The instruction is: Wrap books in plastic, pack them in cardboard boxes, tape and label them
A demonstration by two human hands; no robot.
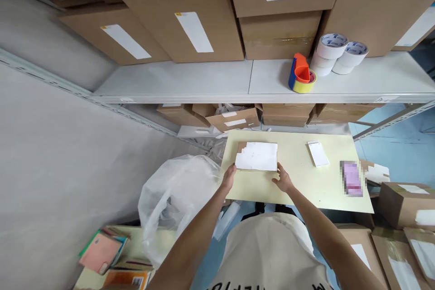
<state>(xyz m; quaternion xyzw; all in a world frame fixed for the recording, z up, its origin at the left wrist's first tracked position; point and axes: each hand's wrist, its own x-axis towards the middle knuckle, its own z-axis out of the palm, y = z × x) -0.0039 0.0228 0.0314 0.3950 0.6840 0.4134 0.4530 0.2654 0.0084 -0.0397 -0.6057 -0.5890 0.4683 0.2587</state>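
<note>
A white sheet on flat brown cardboard point(257, 156) lies on the pale yellow table point(299, 186). My left hand point(228, 178) touches its near left corner, fingers bent against the edge. Its near right corner is met by my right hand point(282, 180), with the fingers curled at the edge. Neither hand lifts the stack; it rests flat on the table.
A small white pad point(318, 153) lies to the right on the table. On the white shelf point(210, 82) above stand cardboard boxes, a tape dispenser point(301, 74) and white tape rolls point(338, 53). A plastic bag point(178, 195) sits left; more boxes point(404, 204) right.
</note>
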